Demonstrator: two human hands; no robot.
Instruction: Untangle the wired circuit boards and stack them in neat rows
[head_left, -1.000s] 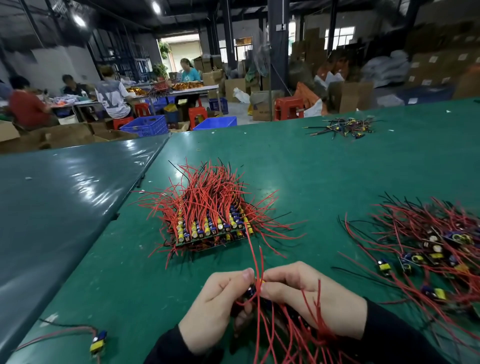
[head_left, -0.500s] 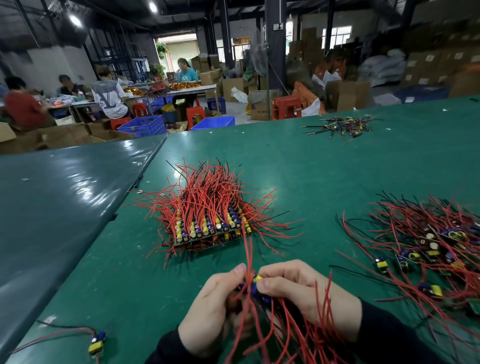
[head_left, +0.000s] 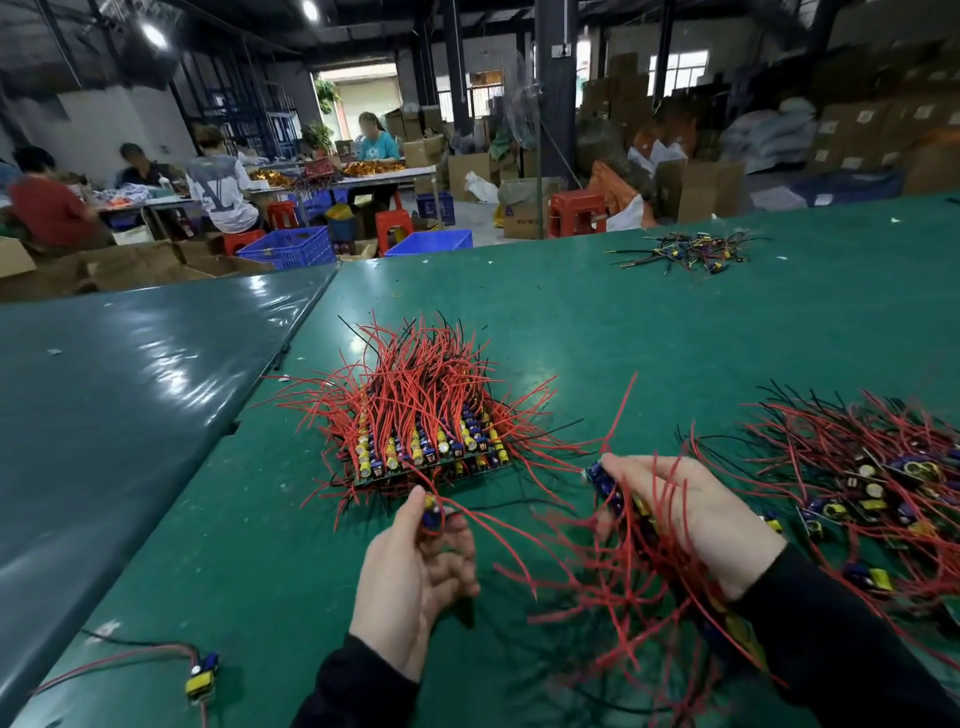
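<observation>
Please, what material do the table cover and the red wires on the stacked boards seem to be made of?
Table cover: probably a green vinyl or rubber mat, with a soft sheen where the lamps reflect. Red wires on the stacked boards: likely plastic-insulated leads, thin, smooth and springy, since they arch upward and hold their curves.

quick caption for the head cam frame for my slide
Left hand pinches one wired board near the neat stack; right hand grips a tangled bunch.

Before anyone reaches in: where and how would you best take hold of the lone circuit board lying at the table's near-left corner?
Probably pinch the lone circuit board by its yellow-and-blue body, coming from above. Its wires trail leftward, so the body is the compact, rigid part.
</observation>
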